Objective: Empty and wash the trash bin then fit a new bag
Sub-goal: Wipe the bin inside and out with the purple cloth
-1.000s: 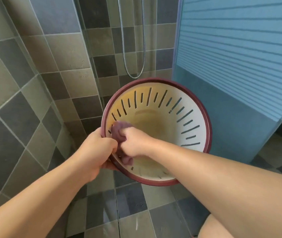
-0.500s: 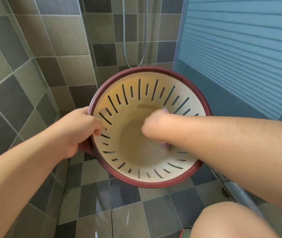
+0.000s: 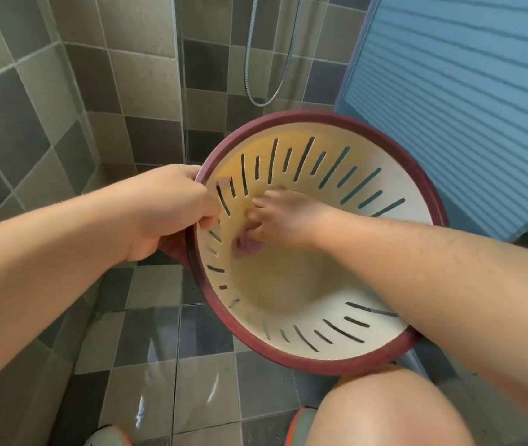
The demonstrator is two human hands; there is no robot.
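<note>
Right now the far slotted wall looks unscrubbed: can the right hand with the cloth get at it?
Probably yes. The right hand is already inside the bin, holding the cloth against the left wall, and nothing lies between it and the far slots.

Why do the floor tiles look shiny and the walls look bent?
In the head view, the floor tiles carry white glare streaks, likely a wet sheen; the wide-angle lens bows the wall tile lines; the cloth under the right hand is slightly blurred, while the bin rim stays sharp.

The right hand (image 3: 283, 220) hides most of the blurred cloth (image 3: 246, 246).
</note>
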